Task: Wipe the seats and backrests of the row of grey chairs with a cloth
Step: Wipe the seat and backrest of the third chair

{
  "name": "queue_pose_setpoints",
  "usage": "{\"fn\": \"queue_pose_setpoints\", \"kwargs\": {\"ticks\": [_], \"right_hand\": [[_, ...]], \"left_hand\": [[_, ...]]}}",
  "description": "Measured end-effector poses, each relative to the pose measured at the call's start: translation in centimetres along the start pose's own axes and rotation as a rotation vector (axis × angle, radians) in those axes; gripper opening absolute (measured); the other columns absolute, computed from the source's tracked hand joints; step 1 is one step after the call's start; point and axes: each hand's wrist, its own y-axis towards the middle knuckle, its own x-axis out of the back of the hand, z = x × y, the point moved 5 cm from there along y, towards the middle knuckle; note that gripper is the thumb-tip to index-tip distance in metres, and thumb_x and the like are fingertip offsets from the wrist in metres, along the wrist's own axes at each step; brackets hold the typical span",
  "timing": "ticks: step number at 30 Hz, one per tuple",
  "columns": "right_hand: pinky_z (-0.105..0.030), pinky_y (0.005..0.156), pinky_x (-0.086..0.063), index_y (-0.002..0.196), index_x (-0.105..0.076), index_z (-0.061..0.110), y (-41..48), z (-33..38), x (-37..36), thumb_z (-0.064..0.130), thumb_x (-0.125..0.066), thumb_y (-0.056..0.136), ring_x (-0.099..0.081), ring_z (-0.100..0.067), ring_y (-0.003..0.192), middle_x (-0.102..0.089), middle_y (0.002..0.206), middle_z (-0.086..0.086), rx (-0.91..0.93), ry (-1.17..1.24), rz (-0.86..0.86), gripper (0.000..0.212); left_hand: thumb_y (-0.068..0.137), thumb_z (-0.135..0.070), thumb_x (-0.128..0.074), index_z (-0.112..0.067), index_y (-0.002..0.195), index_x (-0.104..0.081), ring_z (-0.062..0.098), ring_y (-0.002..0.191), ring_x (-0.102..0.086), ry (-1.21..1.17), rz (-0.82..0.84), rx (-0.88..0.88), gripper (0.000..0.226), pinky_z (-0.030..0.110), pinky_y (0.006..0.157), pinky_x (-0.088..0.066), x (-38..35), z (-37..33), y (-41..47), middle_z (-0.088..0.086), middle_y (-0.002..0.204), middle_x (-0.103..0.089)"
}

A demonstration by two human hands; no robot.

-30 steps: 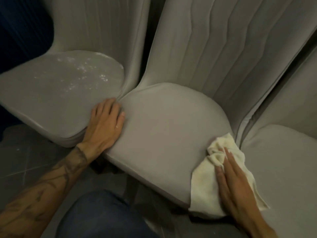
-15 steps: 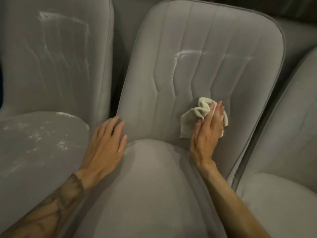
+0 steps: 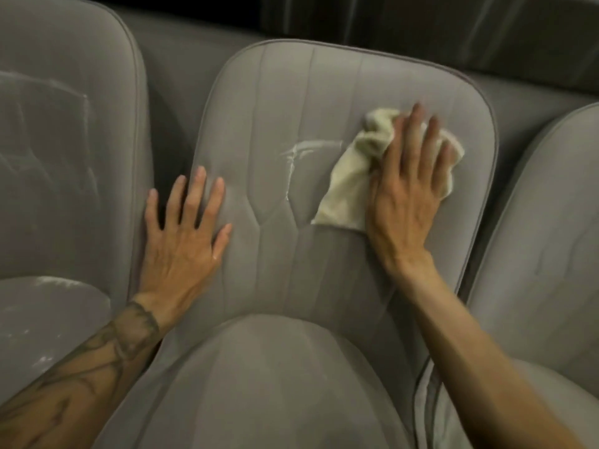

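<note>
Cloth (image 3: 343, 192), cream & crumpled, is lying against the upper R part of the middle backrest (image 3: 291, 254), w/ the right hand (image 3: 405, 196) pressing flat on it. Fingers are straight & slightly spread, not curling round the fabric; tips are a bit blurred. One corner of the cloth is sticking out down & L of the palm, and more is showing past the fingers on the R side.

A white smear (image 3: 301, 150) is showing on the backrest just L of the cloth, w/ a thin line running down from it.

The left hand (image 3: 181, 241) is resting flat on the L edge of the same backrest, fingers apart & straight, holding nothing. Its little finger is reaching toward the gap beside the left chair (image 3: 64, 157). The tattooed forearm (image 3: 81, 367) is coming in from bottom L.

The middle seat (image 3: 259, 384) is sitting below both hands, front & centre. The left chair is showing faint whitish streaks on its back & pale specks on its seat. The right chair (image 3: 544, 238) is standing just beside the middle one, partly cut off by the frame edge, w/ the R forearm crossing in front of it. A dark curtain (image 3: 421, 17) is hanging behind the row.
</note>
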Motion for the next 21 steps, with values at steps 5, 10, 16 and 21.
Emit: {"fn": "queue_pose_setpoints", "kwargs": {"ticks": [5, 10, 16, 21], "right_hand": [[-0.05, 0.13, -0.012, 0.164, -0.017, 0.01, -0.8, -0.4, 0.3, 0.014, -0.041, 0.109, -0.013, -0.031, 0.16, -0.013, 0.172, -0.013, 0.075, -0.076, 0.057, 0.06], [-0.049, 0.131, -0.011, 0.165, -0.012, 0.01, 6.1, -2.3, 1.0, 0.024, -0.03, 0.114, -0.012, -0.03, 0.16, -0.014, 0.172, -0.014, 0.034, -0.101, -0.007, 0.056], [-0.05, 0.131, -0.01, 0.166, -0.006, 0.012, -4.2, 0.1, 0.4, 0.015, -0.049, 0.107, -0.001, -0.03, 0.161, -0.002, 0.174, -0.01, 0.165, -0.078, 0.233, 0.073], [-0.05, 0.13, -0.009, 0.166, -0.008, 0.014, 2.7, -1.3, 0.3, 0.016, -0.039, 0.108, -0.006, -0.029, 0.161, -0.008, 0.173, -0.012, 0.213, -0.096, 0.116, 0.065]], "left_hand": [[0.112, -0.048, -0.034, -0.019, 0.17, -0.014, 0.042, 0.154, -0.032, 0.042, -0.088, -0.055, 0.068, 0.065, 0.127, -0.012, -1.6, 1.0, -0.1, 0.012, 0.176, -0.014], [0.108, -0.051, -0.042, -0.018, 0.167, -0.029, 0.046, 0.153, -0.035, 0.079, -0.141, -0.115, 0.068, 0.068, 0.127, -0.01, -1.5, 2.0, 0.7, 0.014, 0.171, -0.028], [0.107, -0.049, -0.047, -0.015, 0.152, -0.046, 0.047, 0.155, -0.031, 0.073, -0.174, -0.087, 0.056, 0.072, 0.125, -0.01, -0.7, 1.7, 2.3, 0.02, 0.157, -0.04], [0.107, -0.054, -0.043, -0.023, 0.165, -0.031, 0.046, 0.157, -0.027, 0.065, -0.187, -0.106, 0.066, 0.07, 0.126, -0.005, -1.3, 1.9, 3.3, 0.018, 0.17, -0.027]]}}
